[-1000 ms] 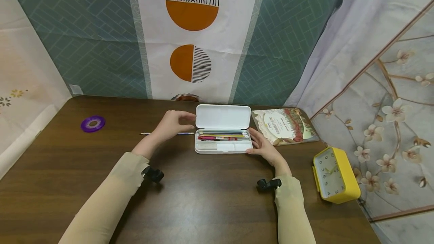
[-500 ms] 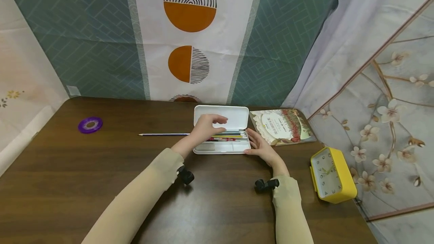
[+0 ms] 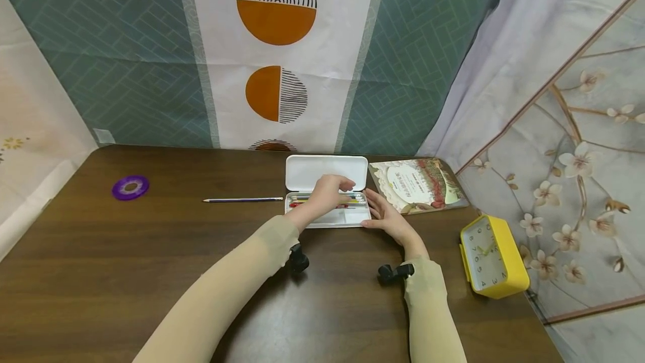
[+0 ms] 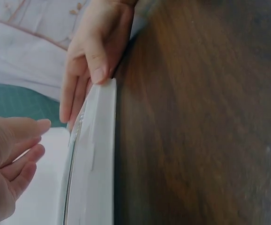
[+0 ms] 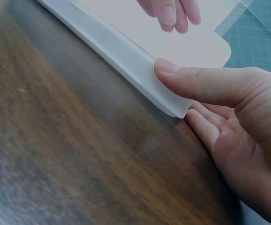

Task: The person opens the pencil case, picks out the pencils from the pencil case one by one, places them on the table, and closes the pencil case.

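Note:
A white pencil case [image 3: 327,164] stands with its lid raised at the back of the table. Several pencils and a red pen [image 3: 296,204] lie in its tray. My left hand [image 3: 325,195] hovers over the case, fingers bent loosely and apart from the thumb, and nothing shows between them in the left wrist view. At the case's right end, my right hand [image 3: 390,220] holds the corner: the thumb [image 5: 173,75] rests on the rim, and the other fingers lie along the outer side. A dark striped pencil [image 3: 242,200] lies on the table left of the case.
A purple ring-shaped roll [image 3: 130,187] lies at the far left. Behind and right of the case is a printed booklet [image 3: 420,185]. A yellow alarm clock [image 3: 496,256] stands near the right edge of the brown wooden table [image 3: 322,318].
My left hand has moved right, from beside the case's left end to above its tray, uncovering the table pencil. My right hand stays at the right end.

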`<action>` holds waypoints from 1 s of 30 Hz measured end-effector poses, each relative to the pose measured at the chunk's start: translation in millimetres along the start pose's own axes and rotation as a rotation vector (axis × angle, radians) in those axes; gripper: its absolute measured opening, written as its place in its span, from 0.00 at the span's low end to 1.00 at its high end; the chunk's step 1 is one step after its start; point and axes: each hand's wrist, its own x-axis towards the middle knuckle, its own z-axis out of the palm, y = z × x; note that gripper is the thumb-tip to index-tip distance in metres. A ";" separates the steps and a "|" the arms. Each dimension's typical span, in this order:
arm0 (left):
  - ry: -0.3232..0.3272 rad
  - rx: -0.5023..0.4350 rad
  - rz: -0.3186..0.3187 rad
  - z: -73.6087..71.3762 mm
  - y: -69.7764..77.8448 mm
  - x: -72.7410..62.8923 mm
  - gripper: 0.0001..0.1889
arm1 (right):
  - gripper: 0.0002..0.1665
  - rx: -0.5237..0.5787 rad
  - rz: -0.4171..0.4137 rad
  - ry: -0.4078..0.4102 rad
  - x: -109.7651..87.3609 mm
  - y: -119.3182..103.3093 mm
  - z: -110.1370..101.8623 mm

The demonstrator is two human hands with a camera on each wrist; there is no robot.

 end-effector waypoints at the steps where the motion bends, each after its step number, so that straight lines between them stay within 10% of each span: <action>1: -0.007 0.008 -0.007 1.0 1.0 0.4 0.19 | 0.57 0.000 0.000 -0.001 0.6 0.1 -0.2; 30: -0.072 0.112 -0.080 8.4 -12.7 1.1 0.13 | 0.57 0.023 -0.007 -0.008 1.4 -1.3 -0.3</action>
